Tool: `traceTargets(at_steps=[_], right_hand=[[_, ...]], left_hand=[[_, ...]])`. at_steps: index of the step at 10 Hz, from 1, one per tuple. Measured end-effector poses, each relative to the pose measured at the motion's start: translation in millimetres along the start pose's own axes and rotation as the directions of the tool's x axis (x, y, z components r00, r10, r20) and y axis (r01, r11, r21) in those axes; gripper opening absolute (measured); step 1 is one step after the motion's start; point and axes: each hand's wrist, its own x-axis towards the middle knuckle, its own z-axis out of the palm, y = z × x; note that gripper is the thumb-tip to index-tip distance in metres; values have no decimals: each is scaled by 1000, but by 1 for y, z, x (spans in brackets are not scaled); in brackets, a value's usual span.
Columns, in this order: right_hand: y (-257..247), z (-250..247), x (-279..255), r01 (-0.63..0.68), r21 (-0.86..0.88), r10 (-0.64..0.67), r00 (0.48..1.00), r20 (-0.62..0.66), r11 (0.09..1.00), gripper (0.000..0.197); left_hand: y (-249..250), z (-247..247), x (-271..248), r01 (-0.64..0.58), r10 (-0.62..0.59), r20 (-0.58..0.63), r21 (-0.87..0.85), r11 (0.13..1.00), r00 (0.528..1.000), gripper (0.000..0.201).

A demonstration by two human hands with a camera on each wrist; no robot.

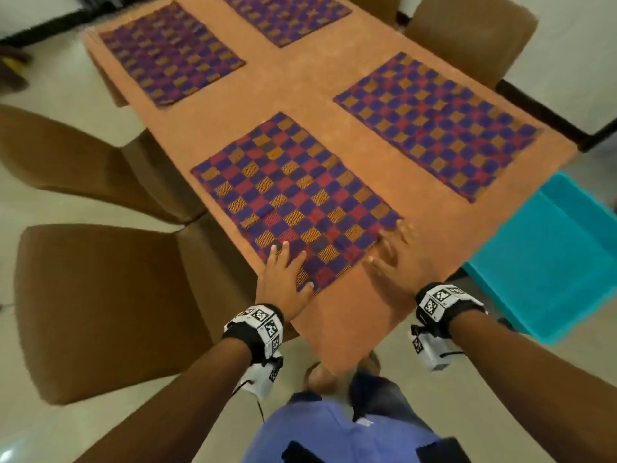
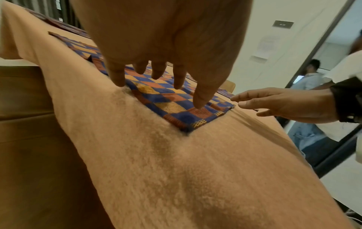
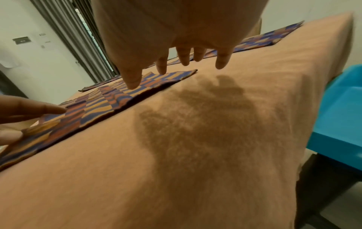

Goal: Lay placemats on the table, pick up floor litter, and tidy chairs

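The nearest checked placemat [image 1: 293, 198] lies flat on the table's tan cloth [image 1: 300, 85]. My left hand [image 1: 283, 279] is at its near corner, fingers straight and spread over the mat [image 2: 172, 99]; whether they touch it is unclear. My right hand [image 1: 394, 259] is open beside the mat's right edge, with its thumb and forefinger over that edge [image 3: 98, 105]. It hovers off the cloth and casts a shadow below. Neither hand holds anything. Three more placemats [image 1: 437, 125] [image 1: 173, 51] [image 1: 287, 15] lie farther along the table.
Two brown chairs [image 1: 100, 309] [image 1: 66, 158] stand angled out at the table's left side, and another [image 1: 467, 35] is at the far right. A turquoise bin [image 1: 551, 262] sits on the floor right of the table. A person [image 2: 311, 74] stands beyond a doorway.
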Motion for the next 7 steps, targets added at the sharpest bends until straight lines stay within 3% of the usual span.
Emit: traceTargets(at_steps=[3,5,7], right_hand=[[31,-2,25,47,-205,-27,995,97,978,76],[28,-10,27,57,-221,-33,993,110,974,74],[12,-42,55,32,-85,-29,999,36,996,66]], left_hand=[[27,18,1,191,-192,-25,-41,981,981,69],[36,5,3,251,-251,-37,-13,968,967,59],[30,-46,37,183,-172,-120,94,979,978,51]])
